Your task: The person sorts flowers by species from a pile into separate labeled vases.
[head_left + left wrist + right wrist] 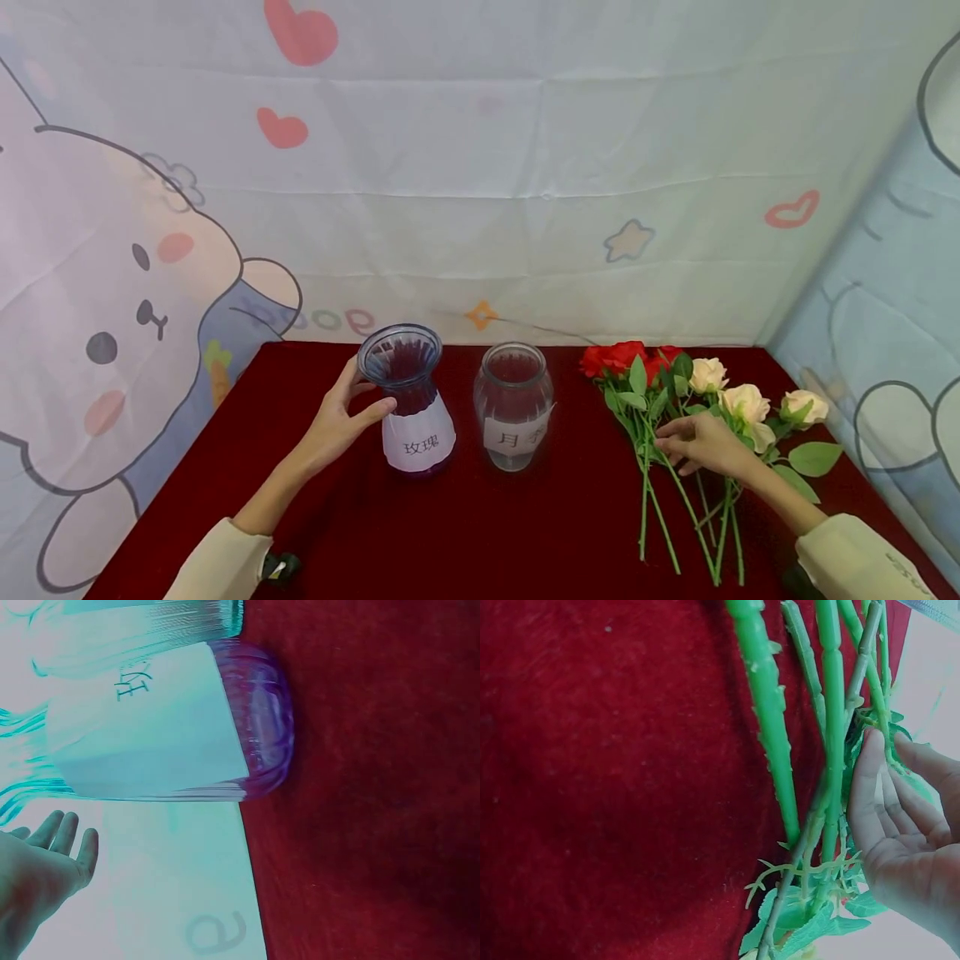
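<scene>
My left hand (337,425) is spread beside a blue-purple glass vase (406,358) with a flared rim and a white paper label. In the left wrist view, the fingers (88,851) are extended beside the vase's neck, with a gap showing. At the right, my right hand (705,446) reaches among the green stems (643,508) of artificial flowers. Its thumb and forefinger stand on either side of a stem (874,682), slightly apart. Red roses (626,357) lie left of cream roses (745,403), their leaves overlapping.
A clear glass jar (514,396) with a paper label stands between the vase and the flowers. Dark red cloth (480,533) covers the table. A printed curtain (480,167) hangs behind it, and another printed sheet (892,292) hangs along the right side.
</scene>
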